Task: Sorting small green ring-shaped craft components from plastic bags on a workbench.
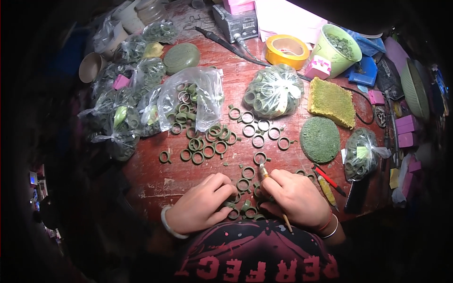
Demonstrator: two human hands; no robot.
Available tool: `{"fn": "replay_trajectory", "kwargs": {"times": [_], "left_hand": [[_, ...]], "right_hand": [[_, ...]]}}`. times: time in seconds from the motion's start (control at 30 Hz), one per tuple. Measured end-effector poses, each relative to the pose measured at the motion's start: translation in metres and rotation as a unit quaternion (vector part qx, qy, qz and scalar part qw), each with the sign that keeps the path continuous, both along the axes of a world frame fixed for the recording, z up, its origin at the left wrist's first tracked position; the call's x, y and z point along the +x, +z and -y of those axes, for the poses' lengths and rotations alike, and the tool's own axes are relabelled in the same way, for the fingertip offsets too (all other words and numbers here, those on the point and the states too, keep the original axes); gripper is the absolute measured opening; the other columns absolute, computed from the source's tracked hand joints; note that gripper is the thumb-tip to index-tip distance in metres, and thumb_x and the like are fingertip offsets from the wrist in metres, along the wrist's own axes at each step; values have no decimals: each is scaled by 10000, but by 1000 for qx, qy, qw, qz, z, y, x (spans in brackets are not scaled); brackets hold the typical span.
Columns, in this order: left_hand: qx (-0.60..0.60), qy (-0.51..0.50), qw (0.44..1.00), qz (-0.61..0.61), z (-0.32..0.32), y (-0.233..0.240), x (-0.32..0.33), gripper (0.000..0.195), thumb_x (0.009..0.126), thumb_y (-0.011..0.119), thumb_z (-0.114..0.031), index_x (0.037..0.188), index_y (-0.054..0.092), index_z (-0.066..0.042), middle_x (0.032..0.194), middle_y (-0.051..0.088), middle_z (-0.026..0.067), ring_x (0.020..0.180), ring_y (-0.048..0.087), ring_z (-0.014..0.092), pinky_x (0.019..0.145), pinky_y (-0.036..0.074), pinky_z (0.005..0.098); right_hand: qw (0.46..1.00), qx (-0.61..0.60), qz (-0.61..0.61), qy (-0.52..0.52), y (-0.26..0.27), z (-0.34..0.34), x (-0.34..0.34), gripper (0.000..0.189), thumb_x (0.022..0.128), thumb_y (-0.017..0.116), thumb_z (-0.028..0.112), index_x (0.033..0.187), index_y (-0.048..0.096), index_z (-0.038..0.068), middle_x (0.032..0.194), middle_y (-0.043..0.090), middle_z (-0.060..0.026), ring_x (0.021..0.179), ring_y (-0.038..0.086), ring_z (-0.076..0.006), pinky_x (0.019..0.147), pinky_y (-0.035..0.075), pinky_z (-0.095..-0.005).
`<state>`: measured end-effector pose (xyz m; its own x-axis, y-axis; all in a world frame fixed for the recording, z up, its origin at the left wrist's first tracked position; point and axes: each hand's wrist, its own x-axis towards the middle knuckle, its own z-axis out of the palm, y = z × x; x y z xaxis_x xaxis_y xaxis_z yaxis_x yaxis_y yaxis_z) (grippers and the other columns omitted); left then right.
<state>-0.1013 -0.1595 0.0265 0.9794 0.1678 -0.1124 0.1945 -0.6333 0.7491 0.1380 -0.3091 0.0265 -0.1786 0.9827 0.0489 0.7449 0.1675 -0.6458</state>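
Observation:
My right hand [297,198] grips a thin wooden-handled tool [263,171], its tip at the inside of a green ring [260,158] on the red table. The tool's tail end sticks out below the palm. My left hand [203,205] rests near the table's front edge, fingers curled beside green rings [243,184]; whether it pinches one cannot be told. Several more green rings, each with a small stub, lie between the hands. A looser group of rings [208,151] spreads from an opened clear plastic bag [208,95], and several others [248,131] lie ahead of the tool.
Knotted bags of rings [124,123] crowd the left; another bag [274,92] stands at centre. Behind are a soldering station [235,24], yellow tape roll [286,51] and light green cup [334,53]. At right lie a yellow sponge [331,102], green round pad [320,139] and red pen [329,180].

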Motion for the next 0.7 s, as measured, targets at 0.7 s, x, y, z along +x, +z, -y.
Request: {"fn": "replay_trajectory", "kwargs": {"times": [0.7], "left_hand": [[-594,352,701,178,3,-30,-50,497,1008,519,53,1493,423,101,1490,538,288,1379,578,373,1163,503,422]], "right_hand": [[995,-12,91,-49,-1,2,-13,221,836,671,72,1007,551,1,957,548,-179,811,669,-342,673,556,-435]]}}
